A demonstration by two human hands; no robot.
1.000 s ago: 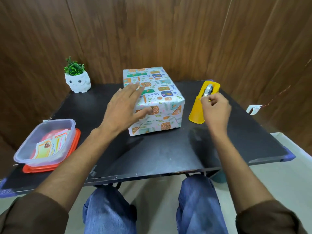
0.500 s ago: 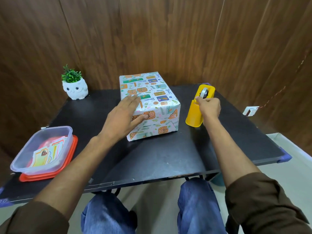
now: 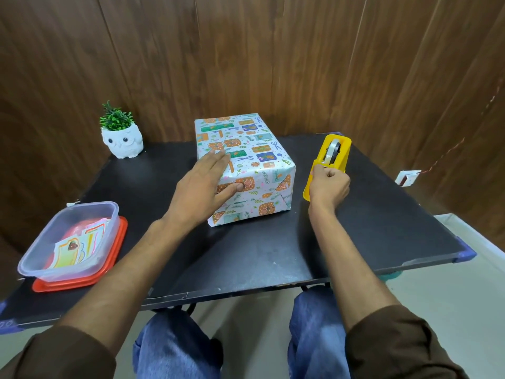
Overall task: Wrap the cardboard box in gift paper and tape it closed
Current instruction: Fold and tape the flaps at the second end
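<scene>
Wrapped box (image 3: 246, 160) sits mid-frame on the black table (image 3: 273, 255), fully covered in patterned gift paper, w/ a folded end flap facing the camera. Left hand (image 3: 202, 184) lies on it, fingers straight and flat on the top near the left edge, thumb pressing the near face. Right hand (image 3: 328, 187) is right of the box, fingers curled, gripping the yellow tape dispenser (image 3: 334, 154) at its near end. Can't tell if a tape end is pinched too.

Around: white owl planter (image 3: 123, 140) w/ a small green plant at upper left of the table, well apart from the box. Clear plastic tub (image 3: 68, 242) at lower left, resting on a red lid (image 3: 117, 242), w/ colourful paper tags (image 3: 76, 244) inside. Wood-panel wall (image 3: 246, 64) behind. Small white fitting (image 3: 407, 177) low on the wall at far right. Blue jeans (image 3: 175, 348) show under the near table edge. Left forearm crosses in front of the box's lower-left corner and hides it; right fist covers the dispenser's near end.

Vs 1 s ago: right hand sits lower on the dispenser, closer to its near end, so more of the roll shows. Left hand keeps the same flat hold. Box, tub and planter haven't shifted on the table.
</scene>
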